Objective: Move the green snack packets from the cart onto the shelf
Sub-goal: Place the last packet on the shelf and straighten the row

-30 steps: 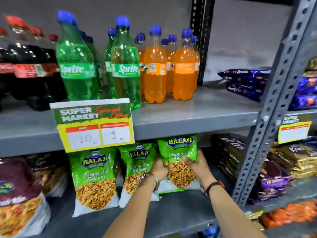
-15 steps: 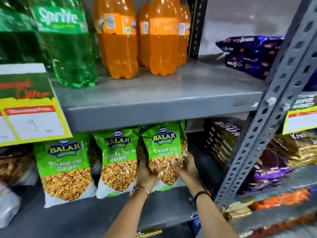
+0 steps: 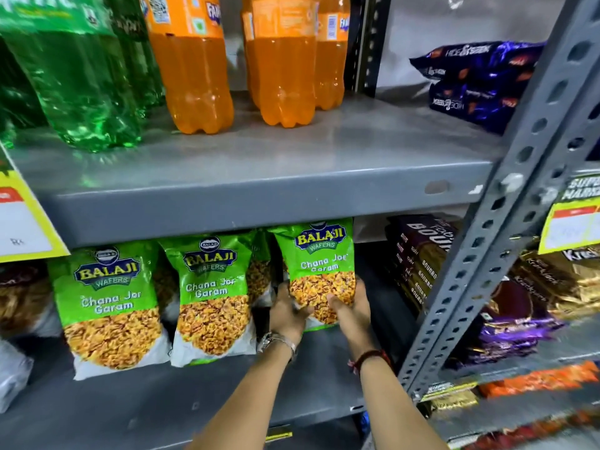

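Three green snack packets marked Balaji Chana Jor Garam stand upright in a row on the lower grey shelf (image 3: 181,401). The right packet (image 3: 319,254) is gripped at its lower part from both sides: my left hand (image 3: 287,311) on its left edge, my right hand (image 3: 352,306) on its right edge. The middle packet (image 3: 211,293) and the left packet (image 3: 107,303) stand free, with more green packets partly hidden behind them. The cart is out of sight.
The upper grey shelf (image 3: 259,196) overhangs the packets and carries green and orange soda bottles (image 3: 191,69). A perforated grey upright (image 3: 506,216) rises at the right. Dark biscuit packs (image 3: 418,258) lie right of my hands. Price tags (image 3: 22,222) hang at both edges.
The view has moved closer and to the right. Both hands have pushed the right packet deeper and more upright under the upper shelf, keeping hold of it throughout.
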`<move>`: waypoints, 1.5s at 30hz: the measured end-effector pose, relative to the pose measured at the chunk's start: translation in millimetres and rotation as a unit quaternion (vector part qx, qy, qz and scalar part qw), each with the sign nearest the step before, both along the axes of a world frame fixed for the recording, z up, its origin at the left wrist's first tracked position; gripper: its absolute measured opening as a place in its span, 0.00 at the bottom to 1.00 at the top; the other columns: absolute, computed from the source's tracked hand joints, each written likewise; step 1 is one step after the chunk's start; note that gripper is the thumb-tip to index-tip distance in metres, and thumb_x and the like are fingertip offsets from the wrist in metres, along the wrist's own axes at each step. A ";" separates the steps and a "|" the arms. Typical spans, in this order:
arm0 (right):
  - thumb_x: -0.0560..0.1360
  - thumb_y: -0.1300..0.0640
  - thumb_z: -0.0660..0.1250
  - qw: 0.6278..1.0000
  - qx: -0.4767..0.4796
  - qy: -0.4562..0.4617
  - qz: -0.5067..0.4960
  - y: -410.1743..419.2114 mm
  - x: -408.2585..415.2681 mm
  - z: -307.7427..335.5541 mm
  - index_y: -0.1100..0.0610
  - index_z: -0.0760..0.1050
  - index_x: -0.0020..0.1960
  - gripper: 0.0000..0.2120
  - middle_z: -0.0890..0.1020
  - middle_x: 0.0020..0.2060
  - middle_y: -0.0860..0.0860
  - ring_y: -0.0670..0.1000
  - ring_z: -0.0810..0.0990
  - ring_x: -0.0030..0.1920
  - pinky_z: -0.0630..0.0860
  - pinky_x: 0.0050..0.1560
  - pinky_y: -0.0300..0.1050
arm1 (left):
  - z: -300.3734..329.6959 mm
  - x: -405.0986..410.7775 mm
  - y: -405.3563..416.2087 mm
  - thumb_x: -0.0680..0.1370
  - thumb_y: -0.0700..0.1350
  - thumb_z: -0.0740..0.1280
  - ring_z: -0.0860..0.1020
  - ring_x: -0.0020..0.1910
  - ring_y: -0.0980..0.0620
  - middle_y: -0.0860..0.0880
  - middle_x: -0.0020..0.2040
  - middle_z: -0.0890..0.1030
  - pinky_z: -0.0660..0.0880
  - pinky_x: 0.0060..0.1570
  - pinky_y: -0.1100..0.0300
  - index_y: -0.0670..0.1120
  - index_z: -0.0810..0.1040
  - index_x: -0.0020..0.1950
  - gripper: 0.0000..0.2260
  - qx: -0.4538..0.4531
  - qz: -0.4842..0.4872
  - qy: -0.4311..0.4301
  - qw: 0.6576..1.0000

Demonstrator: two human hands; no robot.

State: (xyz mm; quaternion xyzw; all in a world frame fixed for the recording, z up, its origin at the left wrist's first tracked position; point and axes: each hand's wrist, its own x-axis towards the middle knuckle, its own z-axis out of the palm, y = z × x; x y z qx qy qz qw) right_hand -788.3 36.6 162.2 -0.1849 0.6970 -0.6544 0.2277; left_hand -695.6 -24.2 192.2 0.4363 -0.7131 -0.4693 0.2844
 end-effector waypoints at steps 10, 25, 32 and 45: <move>0.58 0.44 0.65 0.994 -0.007 0.079 -0.076 8.3 11.1 7.6 0.51 0.59 0.71 0.42 0.65 0.71 0.56 0.56 0.63 0.71 0.59 0.72 0.64 | -14.2 -3.1 2.4 0.69 0.36 0.70 0.72 0.40 0.48 0.47 0.34 0.71 0.68 0.44 0.61 0.40 0.60 0.69 0.31 -0.006 -0.022 -0.014 1.000; 0.75 0.54 0.63 0.966 0.040 0.127 0.223 -46.2 122.5 1.5 0.57 0.60 0.70 0.26 0.74 0.58 0.55 0.48 0.71 0.58 0.68 0.63 0.46 | -3.9 149.5 -44.6 0.70 0.32 0.66 0.69 0.59 0.31 0.28 0.62 0.67 0.69 0.58 0.41 0.39 0.62 0.69 0.28 -0.143 0.233 -0.027 0.962; 0.73 0.53 0.65 0.969 0.053 0.120 0.211 -60.2 135.2 0.1 0.56 0.56 0.71 0.31 0.71 0.68 0.57 0.56 0.70 0.68 0.66 0.69 0.57 | -17.5 152.3 -54.7 0.73 0.34 0.63 0.71 0.62 0.34 0.32 0.64 0.71 0.70 0.61 0.43 0.37 0.61 0.69 0.25 -0.098 0.130 -0.051 0.985; 0.74 0.55 0.65 0.978 0.047 0.125 0.162 -45.1 108.2 -1.9 0.55 0.55 0.71 0.30 0.69 0.68 0.58 0.57 0.67 0.69 0.65 0.69 0.62 | -16.1 121.7 -46.6 0.73 0.35 0.64 0.72 0.62 0.38 0.36 0.63 0.73 0.72 0.60 0.46 0.42 0.62 0.69 0.26 -0.086 0.081 -0.010 0.993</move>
